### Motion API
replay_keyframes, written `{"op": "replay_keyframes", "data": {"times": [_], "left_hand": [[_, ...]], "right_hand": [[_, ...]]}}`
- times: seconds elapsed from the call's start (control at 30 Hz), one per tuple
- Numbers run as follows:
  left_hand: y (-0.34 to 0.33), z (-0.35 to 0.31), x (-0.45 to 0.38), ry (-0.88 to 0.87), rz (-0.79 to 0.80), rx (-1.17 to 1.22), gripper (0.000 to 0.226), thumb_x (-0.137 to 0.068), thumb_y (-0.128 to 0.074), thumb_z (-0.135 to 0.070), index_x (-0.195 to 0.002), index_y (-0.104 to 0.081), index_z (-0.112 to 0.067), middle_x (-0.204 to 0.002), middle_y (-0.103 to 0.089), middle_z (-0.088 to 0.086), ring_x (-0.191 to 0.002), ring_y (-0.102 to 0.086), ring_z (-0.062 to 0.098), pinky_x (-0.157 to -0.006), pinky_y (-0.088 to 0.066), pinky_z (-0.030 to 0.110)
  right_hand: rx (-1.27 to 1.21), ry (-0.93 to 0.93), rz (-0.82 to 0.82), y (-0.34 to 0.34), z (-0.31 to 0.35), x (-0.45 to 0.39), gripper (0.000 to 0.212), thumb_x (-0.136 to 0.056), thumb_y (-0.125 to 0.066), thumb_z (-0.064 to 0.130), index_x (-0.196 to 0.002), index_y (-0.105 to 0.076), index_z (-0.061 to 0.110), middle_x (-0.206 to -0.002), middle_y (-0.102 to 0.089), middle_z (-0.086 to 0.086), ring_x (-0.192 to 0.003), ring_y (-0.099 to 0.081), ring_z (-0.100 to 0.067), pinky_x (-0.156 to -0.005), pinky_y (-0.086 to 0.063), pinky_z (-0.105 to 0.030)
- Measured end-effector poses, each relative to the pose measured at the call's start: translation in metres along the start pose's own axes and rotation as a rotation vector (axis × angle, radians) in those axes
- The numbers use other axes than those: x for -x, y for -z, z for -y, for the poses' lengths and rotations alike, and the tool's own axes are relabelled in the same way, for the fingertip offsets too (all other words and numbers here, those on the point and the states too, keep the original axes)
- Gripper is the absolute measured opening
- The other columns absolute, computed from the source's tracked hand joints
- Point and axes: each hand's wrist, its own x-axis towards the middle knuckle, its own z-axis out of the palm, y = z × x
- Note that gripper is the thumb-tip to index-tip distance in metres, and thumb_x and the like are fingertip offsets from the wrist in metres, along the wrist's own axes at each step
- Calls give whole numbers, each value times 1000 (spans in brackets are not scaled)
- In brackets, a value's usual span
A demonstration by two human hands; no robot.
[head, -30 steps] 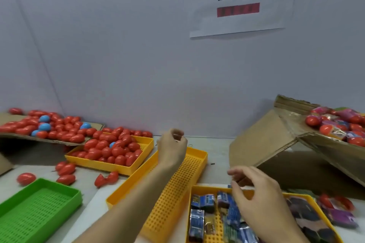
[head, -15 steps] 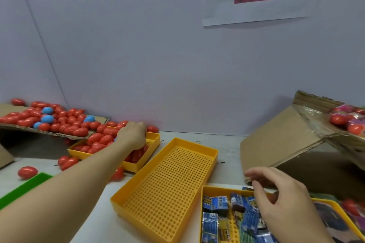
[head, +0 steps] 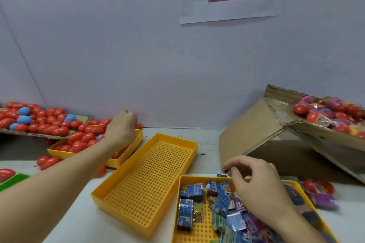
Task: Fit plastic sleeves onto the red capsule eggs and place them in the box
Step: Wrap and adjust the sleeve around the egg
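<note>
The left hand (head: 122, 128) reaches out at ten o'clock on a straight forearm, knuckles up, over the far end of the yellow tray of red capsule eggs (head: 83, 140). Its fingers curl downward among the eggs, but whether they have hold of one cannot be told (the palm side is hidden). More red eggs, with a few blue eggs (head: 24, 118) among them, lie on a cardboard sheet (head: 83, 118) at nine o'clock.

The right hand (head: 256, 187) hovers at five o'clock over the yellow tray (head: 197, 233) of folded plastic sleeves (head: 223, 199), wrist bent down, thumb and forefinger pinching a small dark sleeve (head: 225, 169) at the tray's far rim.

Between the two hands an empty perforated yellow tray (head: 146, 181) sits on the bench (head: 209, 144). The tilted cardboard box (head: 276, 130) at three o'clock holds sleeved eggs (head: 327, 112).
</note>
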Motion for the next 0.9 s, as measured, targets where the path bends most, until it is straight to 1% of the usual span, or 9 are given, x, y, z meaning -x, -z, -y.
{"op": "replay_keyframes", "data": {"times": [0.07, 0.13, 0.27, 0.37, 0.5, 0.6, 0.67, 0.77, 0.9], "left_hand": [[9, -17, 9, 21, -13, 176, 20, -84, -59, 4, -101, -63, -6, -105, -52, 13, -96, -56, 34, -79, -49, 42], [22, -42, 22, 20, -34, 356, 17, -85, -64, 1, -99, -64, -7, -106, -55, 14, -96, -57, 32, -79, -45, 35], [53, -104, 64, -20, -40, 678, 19, -90, -70, -15, -105, -58, -16, -98, -61, 1, -83, -58, 15, -56, -38, 13], [72, -142, 103, 35, 57, 998, 24, -87, -74, -19, -100, -55, -25, -93, -59, -7, -82, -63, 12, -54, -45, 13], [69, -169, 147, 131, 125, 1374, 29, -77, -83, -16, -91, -65, -33, -94, -70, -4, -79, -71, 12, -63, -51, 16], [53, -166, 163, 165, 141, 1443, 27, -79, -81, -14, -92, -70, -35, -92, -72, -5, -86, -72, 15, -75, -56, 24], [44, -158, 167, 179, 164, 1400, 26, -82, -80, -15, -94, -69, -36, -95, -72, -4, -90, -72, 18, -72, -57, 23], [36, -145, 162, 200, 155, 1378, 25, -82, -79, -16, -94, -68, -36, -97, -72, -2, -83, -73, 15, -69, -58, 22], [32, -140, 154, 234, 112, 1414, 20, -86, -75, -14, -97, -66, -29, -98, -70, 2, -74, -74, 12, -69, -60, 25]], "right_hand": [[45, -37, 58, 7, -3, -1, 28, -92, -61, 15, -76, -72, 34, -73, -69, 15, -77, -63, 3, -61, -48, -10], [94, -86, 163, 13, -5, -1, 27, -93, -59, 19, -77, -72, 37, -77, -70, 15, -78, -64, 1, -66, -50, -14], [184, -79, 269, 16, -5, 0, 15, -93, -61, 28, -86, -71, 37, -85, -66, 16, -80, -60, 2, -61, -44, -11], [221, -55, 303, 12, -1, 2, 4, -88, -69, 42, -92, -68, 40, -93, -62, 18, -85, -56, 1, -66, -42, -13], [260, -90, 333, 8, 3, 7, 31, -78, -78, 50, -104, -68, 36, -96, -58, 17, -85, -59, -3, -72, -54, -22], [296, -77, 329, 6, 6, 8, 31, -77, -80, 46, -104, -67, 36, -95, -57, 17, -86, -61, -5, -79, -59, -30], [316, -63, 317, 5, 5, 7, 24, -79, -79, 42, -99, -66, 38, -94, -56, 17, -84, -59, -5, -77, -58, -31], [313, -43, 302, 2, 5, 5, 16, -80, -79, 40, -83, -63, 37, -89, -58, 16, -79, -58, -5, -69, -55, -27], [172, -39, 271, 9, 3, 1, 10, -84, -75, 38, -76, -69, 35, -80, -67, 14, -75, -62, -2, -61, -43, -14]]}}
